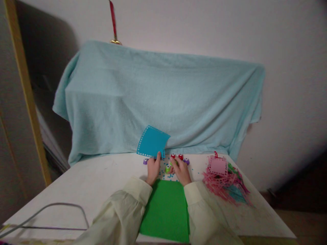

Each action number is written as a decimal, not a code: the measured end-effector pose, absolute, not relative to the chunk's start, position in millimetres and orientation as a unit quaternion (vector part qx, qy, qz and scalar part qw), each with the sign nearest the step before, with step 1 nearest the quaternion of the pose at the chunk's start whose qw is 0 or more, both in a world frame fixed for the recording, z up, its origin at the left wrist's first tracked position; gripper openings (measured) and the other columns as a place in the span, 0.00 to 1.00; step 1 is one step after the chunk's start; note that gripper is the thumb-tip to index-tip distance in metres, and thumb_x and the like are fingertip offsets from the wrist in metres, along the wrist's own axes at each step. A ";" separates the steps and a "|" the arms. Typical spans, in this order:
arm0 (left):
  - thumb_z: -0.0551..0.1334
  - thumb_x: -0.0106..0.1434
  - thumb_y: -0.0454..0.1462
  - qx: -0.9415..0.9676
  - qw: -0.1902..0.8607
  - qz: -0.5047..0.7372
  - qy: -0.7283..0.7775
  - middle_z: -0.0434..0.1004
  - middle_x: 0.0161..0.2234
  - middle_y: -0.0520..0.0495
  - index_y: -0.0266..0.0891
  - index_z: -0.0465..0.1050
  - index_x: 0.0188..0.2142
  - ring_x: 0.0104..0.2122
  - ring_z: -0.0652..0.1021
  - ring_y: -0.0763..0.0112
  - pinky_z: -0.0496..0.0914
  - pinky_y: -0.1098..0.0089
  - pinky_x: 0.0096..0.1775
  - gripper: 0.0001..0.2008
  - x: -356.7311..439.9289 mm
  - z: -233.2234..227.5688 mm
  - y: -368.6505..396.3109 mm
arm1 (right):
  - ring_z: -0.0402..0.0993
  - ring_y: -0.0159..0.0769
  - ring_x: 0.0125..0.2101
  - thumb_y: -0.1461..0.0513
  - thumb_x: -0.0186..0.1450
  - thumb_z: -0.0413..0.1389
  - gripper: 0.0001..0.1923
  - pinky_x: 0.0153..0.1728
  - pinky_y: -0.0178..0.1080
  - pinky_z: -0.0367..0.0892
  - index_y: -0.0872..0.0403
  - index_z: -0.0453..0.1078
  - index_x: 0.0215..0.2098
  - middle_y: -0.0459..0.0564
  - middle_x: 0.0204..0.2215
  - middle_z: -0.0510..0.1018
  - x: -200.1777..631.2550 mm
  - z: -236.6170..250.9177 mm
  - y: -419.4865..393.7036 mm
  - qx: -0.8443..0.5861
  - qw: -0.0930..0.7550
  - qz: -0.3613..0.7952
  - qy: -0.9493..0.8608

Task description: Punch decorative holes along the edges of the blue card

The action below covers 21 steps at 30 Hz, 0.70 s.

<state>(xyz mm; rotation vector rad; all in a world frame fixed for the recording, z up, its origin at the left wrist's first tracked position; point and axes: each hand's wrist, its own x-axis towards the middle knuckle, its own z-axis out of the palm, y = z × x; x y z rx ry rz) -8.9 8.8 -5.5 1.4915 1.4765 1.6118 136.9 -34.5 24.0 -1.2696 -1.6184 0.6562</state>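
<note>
My left hand (153,169) pinches the lower edge of a blue sheet of paper (152,141), its thumb on the front. Small holes run along the sheet's borders, and it tilts up toward the towel. My right hand (181,169) is closed around a small light-green paper punch (174,163), mostly hidden by the fingers. Between the hands sits another green punch with an eye (167,169). Behind the right hand are two red punches (180,156), with a purple punch (187,161) beside it. Another purple punch (145,161) lies left of my left hand.
Blue paper bits (163,175) are scattered between the hands. Green sheets (165,211) lie under my forearms. Pink paper shreds (217,185) with a pink hole-edged card (218,166) lie right. A light-blue towel (163,98) hangs behind the white table (102,177). A grey metal loop (63,204) stands front left.
</note>
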 end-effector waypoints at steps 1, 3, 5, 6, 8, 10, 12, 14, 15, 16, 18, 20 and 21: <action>0.53 0.64 0.52 0.544 0.243 0.592 0.543 0.62 0.11 0.53 0.40 0.62 0.14 0.16 0.64 0.71 0.56 0.71 0.25 0.27 -8.9 -6.6 9.6 | 0.76 0.35 0.21 0.46 0.67 0.43 0.22 0.27 0.33 0.68 0.51 0.68 0.34 0.45 0.18 0.76 137.2 23.1 -34.2 -0.521 0.471 0.262 -0.662; 0.53 0.64 0.52 0.541 0.242 0.595 0.543 0.61 0.11 0.53 0.40 0.62 0.14 0.16 0.64 0.71 0.55 0.71 0.24 0.27 -8.7 -8.0 10.6 | 0.76 0.35 0.22 0.46 0.67 0.42 0.21 0.27 0.34 0.68 0.51 0.68 0.34 0.45 0.19 0.76 138.7 22.2 -33.7 -0.528 0.475 0.249 -0.659; 0.54 0.64 0.52 0.537 0.244 0.598 0.543 0.60 0.10 0.53 0.40 0.62 0.14 0.16 0.64 0.71 0.55 0.71 0.24 0.27 -8.3 -8.2 10.6 | 0.76 0.36 0.22 0.47 0.68 0.42 0.21 0.27 0.34 0.68 0.51 0.68 0.34 0.46 0.19 0.76 140.8 22.6 -33.6 -0.534 0.481 0.239 -0.653; 0.54 0.63 0.52 0.536 0.245 0.598 0.542 0.60 0.10 0.53 0.40 0.62 0.14 0.16 0.64 0.71 0.55 0.71 0.24 0.27 -8.2 -8.0 10.3 | 0.76 0.36 0.22 0.46 0.68 0.42 0.22 0.27 0.34 0.68 0.51 0.68 0.34 0.46 0.20 0.76 141.8 23.4 -33.8 -0.538 0.484 0.233 -0.650; 0.54 0.63 0.51 0.538 0.247 0.598 0.540 0.60 0.10 0.53 0.40 0.62 0.14 0.16 0.64 0.70 0.56 0.71 0.24 0.26 -8.0 -6.9 9.3 | 0.76 0.36 0.24 0.46 0.68 0.42 0.21 0.28 0.34 0.68 0.52 0.67 0.34 0.47 0.20 0.76 142.8 25.9 -34.7 -0.541 0.488 0.225 -0.647; 0.54 0.64 0.51 0.543 0.246 0.598 0.536 0.60 0.10 0.53 0.40 0.62 0.14 0.16 0.64 0.70 0.56 0.71 0.25 0.26 -7.9 -5.5 8.1 | 0.76 0.36 0.26 0.46 0.68 0.42 0.21 0.30 0.34 0.69 0.51 0.67 0.34 0.47 0.23 0.77 141.9 29.5 -36.4 -0.527 0.495 0.230 -0.651; 0.54 0.64 0.51 0.545 0.248 0.597 0.534 0.59 0.10 0.53 0.40 0.62 0.13 0.16 0.65 0.70 0.57 0.70 0.25 0.27 -7.5 -4.4 7.2 | 0.76 0.35 0.29 0.46 0.67 0.42 0.21 0.30 0.33 0.70 0.51 0.66 0.34 0.48 0.27 0.78 139.4 33.3 -38.3 -0.504 0.501 0.251 -0.657; 0.54 0.64 0.51 0.543 0.254 0.594 0.537 0.59 0.10 0.53 0.40 0.62 0.13 0.16 0.64 0.70 0.56 0.70 0.25 0.27 -6.9 -3.6 6.8 | 0.76 0.36 0.32 0.45 0.67 0.41 0.22 0.29 0.33 0.71 0.51 0.66 0.35 0.49 0.33 0.78 136.5 36.0 -39.7 -0.487 0.500 0.280 -0.659; 0.53 0.64 0.51 0.542 0.257 0.592 0.538 0.59 0.09 0.53 0.40 0.61 0.13 0.16 0.64 0.70 0.56 0.70 0.25 0.27 -6.6 -3.3 6.7 | 0.76 0.36 0.33 0.45 0.67 0.41 0.23 0.28 0.33 0.71 0.51 0.66 0.35 0.49 0.34 0.78 135.3 36.6 -40.0 -0.484 0.497 0.293 -0.658; 0.53 0.64 0.51 0.542 0.259 0.591 0.538 0.59 0.09 0.53 0.40 0.61 0.13 0.16 0.64 0.70 0.56 0.70 0.25 0.27 -6.4 -3.1 6.7 | 0.76 0.37 0.34 0.44 0.66 0.41 0.23 0.28 0.33 0.71 0.51 0.66 0.35 0.49 0.35 0.78 134.4 36.7 -40.0 -0.482 0.495 0.303 -0.656; 0.53 0.64 0.51 0.543 0.261 0.589 0.538 0.59 0.09 0.53 0.40 0.61 0.13 0.16 0.65 0.70 0.57 0.70 0.25 0.27 -6.0 -2.6 6.5 | 0.76 0.38 0.35 0.45 0.66 0.42 0.22 0.29 0.34 0.72 0.51 0.67 0.35 0.49 0.35 0.78 133.9 35.4 -39.2 -0.479 0.497 0.318 -0.650; 0.53 0.64 0.51 0.546 0.263 0.587 0.536 0.59 0.09 0.53 0.40 0.62 0.13 0.16 0.65 0.70 0.57 0.70 0.25 0.27 -6.1 -2.0 6.0 | 0.75 0.39 0.36 0.45 0.66 0.44 0.21 0.28 0.34 0.72 0.51 0.67 0.35 0.49 0.34 0.77 134.4 33.1 -37.8 -0.472 0.508 0.333 -0.639; 0.53 0.64 0.51 0.548 0.263 0.587 0.535 0.59 0.10 0.53 0.40 0.62 0.13 0.16 0.65 0.70 0.57 0.70 0.25 0.27 -6.3 -1.8 5.7 | 0.75 0.39 0.36 0.46 0.66 0.44 0.20 0.27 0.34 0.72 0.51 0.67 0.35 0.50 0.34 0.77 134.8 32.0 -37.1 -0.467 0.513 0.341 -0.634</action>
